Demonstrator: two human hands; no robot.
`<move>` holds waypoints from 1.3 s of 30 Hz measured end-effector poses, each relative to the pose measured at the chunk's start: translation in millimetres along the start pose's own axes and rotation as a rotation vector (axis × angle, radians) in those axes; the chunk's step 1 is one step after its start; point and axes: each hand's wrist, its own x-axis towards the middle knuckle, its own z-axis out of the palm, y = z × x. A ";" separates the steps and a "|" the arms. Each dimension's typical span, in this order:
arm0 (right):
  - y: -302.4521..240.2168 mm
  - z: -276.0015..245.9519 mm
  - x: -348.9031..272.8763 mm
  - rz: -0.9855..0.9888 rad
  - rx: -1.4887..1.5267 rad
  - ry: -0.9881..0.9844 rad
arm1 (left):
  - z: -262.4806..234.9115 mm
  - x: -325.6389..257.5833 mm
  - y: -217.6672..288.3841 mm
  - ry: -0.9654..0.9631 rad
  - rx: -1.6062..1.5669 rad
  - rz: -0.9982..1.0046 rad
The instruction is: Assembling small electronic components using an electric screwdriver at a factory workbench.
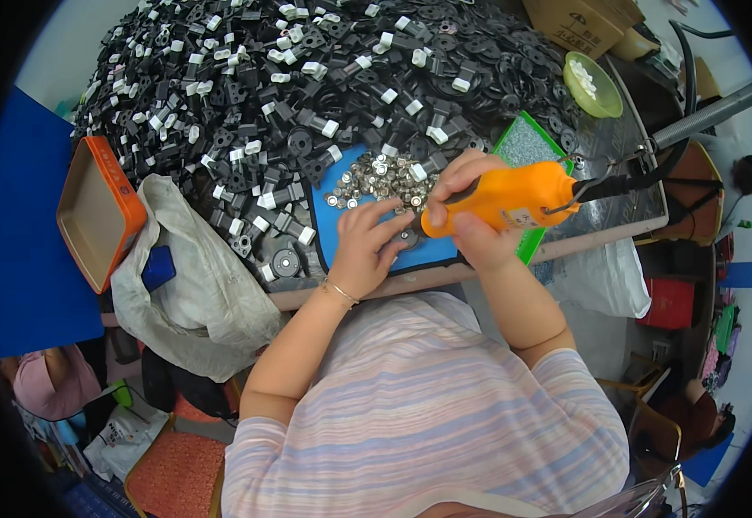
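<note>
Black part [410, 239]: lay on blue mat [328, 229], clock centre.
Left hand [366, 246], 9 o'clock: touched it, apparently, with bent fingers; grip unclear.
Right hand [473, 211], 2 o'clock: gripped orange driver [518, 194]; probably needed square, steady pressure.
Metal pieces [378, 177], 11 o'clock: lay heaped farther out.

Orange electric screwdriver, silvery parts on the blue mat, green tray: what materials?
Orange electric screwdriver: body likely hard plastic, smooth, from its soft sheen. Silvery parts: probably metal, polished or plated, given bright glints. Green tray: seemingly smooth plastic, from its evenly coloured, thin rim.
</note>
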 end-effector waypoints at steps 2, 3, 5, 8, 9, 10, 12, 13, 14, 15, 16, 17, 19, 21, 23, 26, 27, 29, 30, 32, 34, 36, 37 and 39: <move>-0.3 -0.6 -0.9 0.019 0.054 0.009 | 2.2 0.3 -3.7 -0.009 0.047 0.055; -0.7 -0.7 -1.1 0.018 0.054 0.009 | 3.6 0.3 -5.1 0.015 0.043 0.054; -1.8 -1.0 -1.7 0.014 0.092 0.004 | 4.6 0.6 -4.8 0.038 0.040 0.054; -3.7 -1.6 -1.7 -0.019 0.077 -0.003 | 5.2 0.5 -1.8 0.063 0.019 -0.007; -2.9 -1.1 -1.8 -0.020 0.077 -0.002 | 5.2 0.6 -1.2 0.061 0.008 -0.025; -1.3 0.2 -1.8 -0.058 0.092 0.015 | 5.3 0.5 -0.8 0.058 -0.003 -0.044; -0.7 0.4 -1.4 -0.096 0.108 0.031 | 5.3 -0.4 -1.3 0.063 -0.025 -0.060; -1.3 -0.1 -1.2 -0.109 0.081 0.023 | 5.3 -0.9 -1.8 0.068 -0.046 -0.077; -2.2 -0.3 -0.8 -0.123 0.054 0.016 | 5.6 -1.2 -2.3 0.068 -0.046 -0.076; -3.1 0.4 -0.5 -0.123 0.053 0.016 | 5.9 -1.6 -3.0 0.072 -0.053 -0.084; -4.1 1.7 -0.3 -0.118 0.087 0.025 | 6.2 -1.8 -3.5 0.075 -0.060 -0.092; -4.2 2.7 -0.3 -0.112 0.122 0.034 | 6.4 -2.1 -4.1 0.075 -0.059 -0.092; -3.8 3.5 0.0 -0.117 0.121 0.030 | 6.7 -2.5 -5.3 0.083 -0.075 -0.093; -4.0 3.5 -0.1 -0.121 0.117 0.027 | 6.9 -2.7 -6.2 0.077 -0.088 -0.093; -4.1 3.8 -0.8 -0.113 0.121 0.031 | 7.4 -2.9 -6.8 0.073 -0.100 -0.094; -5.5 -1.1 -3.3 -0.071 0.016 -0.028 | 8.7 -3.8 -9.2 0.075 -0.111 -0.106; -5.7 -0.4 -2.8 -0.069 0.017 -0.029 | 10.3 -5.1 -12.4 0.071 -0.106 -0.093; -5.6 0.8 -2.4 -0.052 0.065 -0.022 | 9.5 -3.6 -8.8 0.067 -0.101 -0.079; -4.3 -0.2 -2.8 -0.052 0.064 -0.022 | 7.5 0.0 0.0 0.070 -0.078 -0.116; 0.2 -3.6 -2.7 -0.079 -0.142 -0.026 | 6.4 1.5 3.5 0.072 -0.056 -0.153; 3.7 -5.6 -2.2 -0.075 -0.172 -0.047 | 6.6 -0.6 -1.3 -0.042 0.024 -0.114; 5.3 -6.1 -1.2 -0.068 -0.201 -0.071 | 7.7 -2.9 -4.1 -0.055 0.025 -0.115; 5.8 -5.7 -0.7 -0.054 -0.193 -0.067 | 8.0 -3.6 -4.6 -0.068 0.026 -0.115; 7.0 -2.9 -1.0 -0.039 -0.187 -0.063 | 7.2 -2.9 -5.0 -0.073 0.054 -0.098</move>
